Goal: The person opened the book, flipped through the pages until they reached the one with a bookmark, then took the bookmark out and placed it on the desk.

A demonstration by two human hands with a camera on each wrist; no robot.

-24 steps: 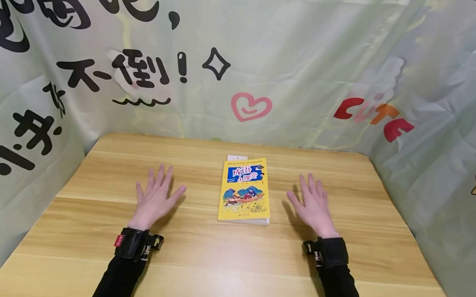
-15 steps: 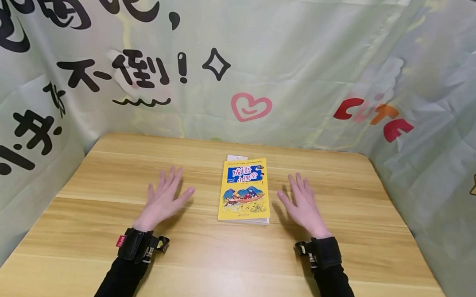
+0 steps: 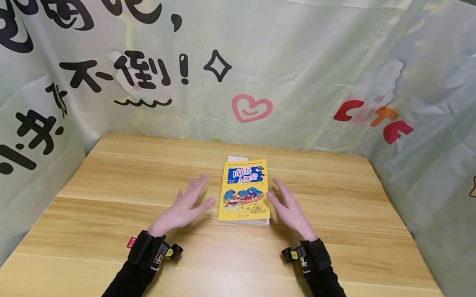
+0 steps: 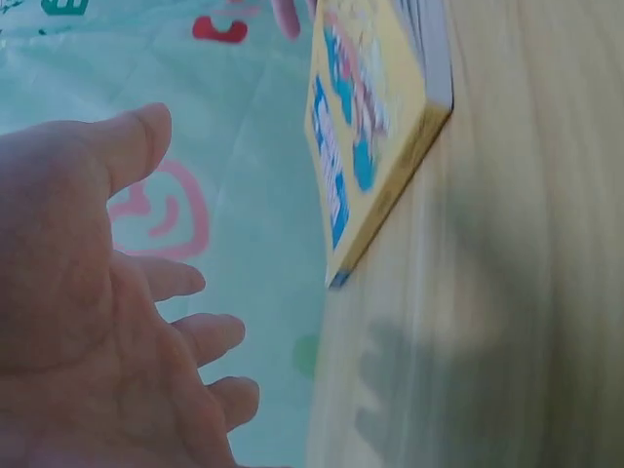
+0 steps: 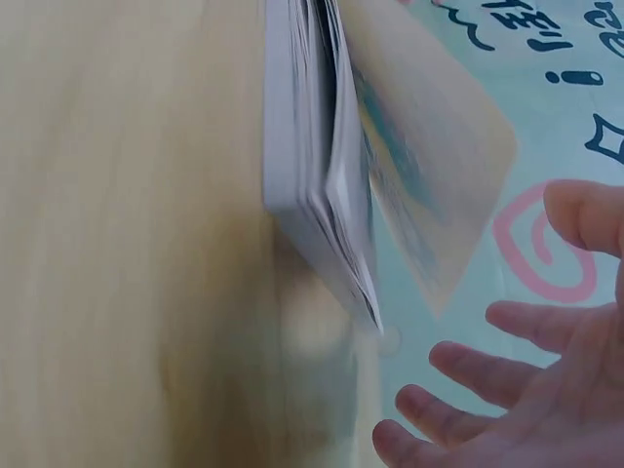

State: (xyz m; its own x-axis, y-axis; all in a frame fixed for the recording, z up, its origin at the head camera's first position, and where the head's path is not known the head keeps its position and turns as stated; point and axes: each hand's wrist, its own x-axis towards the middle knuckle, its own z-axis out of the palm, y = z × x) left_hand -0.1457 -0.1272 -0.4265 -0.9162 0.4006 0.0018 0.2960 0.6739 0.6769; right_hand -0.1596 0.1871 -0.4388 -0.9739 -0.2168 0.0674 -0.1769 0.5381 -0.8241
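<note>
A yellow book with a blue title block and a boat picture lies flat on the wooden table. In the right wrist view its cover stands a little lifted from the pages. To the left of the book is my left hand, fingers spread and apart from it; the left wrist view shows the palm facing the spine side. My right hand hovers at the book's right edge with fingers extended. Whether its thumb touches the cover cannot be told in the head view. Neither hand holds anything.
A white tab sticks out past the book's top edge. The light wooden table ends at a printed fabric backdrop behind and at both sides. Each wrist carries a black strap with a small camera.
Both hands have moved inward toward the book, the left to the right and the right to the left. They have turned so the palms face each other more. The book has stayed in place.
</note>
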